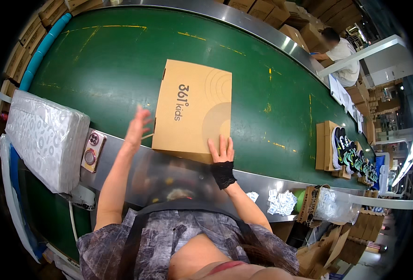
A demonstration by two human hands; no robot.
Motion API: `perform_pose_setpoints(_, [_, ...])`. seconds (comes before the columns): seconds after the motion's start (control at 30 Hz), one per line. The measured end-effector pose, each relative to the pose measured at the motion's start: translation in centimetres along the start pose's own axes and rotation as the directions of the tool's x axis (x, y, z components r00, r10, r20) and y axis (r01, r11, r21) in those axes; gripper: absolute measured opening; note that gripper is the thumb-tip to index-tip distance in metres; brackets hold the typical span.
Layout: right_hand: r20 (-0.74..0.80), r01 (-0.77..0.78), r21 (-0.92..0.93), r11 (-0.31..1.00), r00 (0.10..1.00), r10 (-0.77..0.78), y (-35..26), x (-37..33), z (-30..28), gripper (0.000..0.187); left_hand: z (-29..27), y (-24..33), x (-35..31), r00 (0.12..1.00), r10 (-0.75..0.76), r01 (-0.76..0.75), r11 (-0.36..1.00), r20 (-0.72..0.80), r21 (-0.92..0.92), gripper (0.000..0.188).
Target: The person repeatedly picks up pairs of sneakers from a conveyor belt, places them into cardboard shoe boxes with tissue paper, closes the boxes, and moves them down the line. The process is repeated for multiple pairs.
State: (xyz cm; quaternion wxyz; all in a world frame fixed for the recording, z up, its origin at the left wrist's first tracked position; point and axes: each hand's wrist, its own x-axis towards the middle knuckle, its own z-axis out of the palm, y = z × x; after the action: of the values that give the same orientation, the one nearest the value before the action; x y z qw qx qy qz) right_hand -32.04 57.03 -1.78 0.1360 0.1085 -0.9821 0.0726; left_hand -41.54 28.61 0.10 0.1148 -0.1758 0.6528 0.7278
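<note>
A closed tan cardboard shoebox (192,108) lies flat on the green conveyor belt (104,70), its near edge over the metal rim. My right hand (221,149), with a black lace wrist cuff, rests flat with fingers spread on the box's near right corner. Just off the box's left edge, my left hand (137,127) is raised with fingers apart and holds nothing; it looks blurred.
A plastic-wrapped white bundle (45,140) and a phone (93,151) lie at my left on the metal rim (169,172). Flat boxes with dark sneakers (346,151) ride the belt at right. Small white packets (281,201) sit near the rim. Another person (341,56) works at the far side among stacked cartons.
</note>
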Motion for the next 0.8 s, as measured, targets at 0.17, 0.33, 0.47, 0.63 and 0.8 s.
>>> perform_pose_setpoints(0.17, [0.047,-0.006,0.042,0.999,0.999,0.004,0.3,0.1,1.1,0.06,0.6,-5.6,3.2,0.95,0.22,-0.304,0.821,0.223,0.483,0.052])
perform_pose_setpoints(0.33, [0.105,-0.035,0.074,0.997,0.994,0.027,-0.4,1.5,-1.1,0.067,0.1,-0.6,2.6,0.906,-0.28,0.284,0.958,0.319,0.033,0.055])
perform_pose_setpoints(0.47, [0.074,0.032,-0.022,0.999,0.997,-0.03,-2.2,3.5,-6.7,0.059,0.1,-1.9,1.9,0.92,-0.108,0.248,0.905,0.378,-0.346,0.052])
perform_pose_setpoints(0.63, [-0.153,0.06,0.397,0.916,0.988,0.001,-2.5,2.1,-10.5,0.062,-3.2,-1.9,-5.3,0.955,0.041,0.083,0.914,0.293,-0.398,0.053])
perform_pose_setpoints(0.8, [-0.089,-0.214,0.325,0.921,0.963,0.255,0.7,-4.3,-4.9,0.064,-13.3,-2.1,-14.4,0.9,0.432,-0.417,0.814,-0.057,-0.404,0.038])
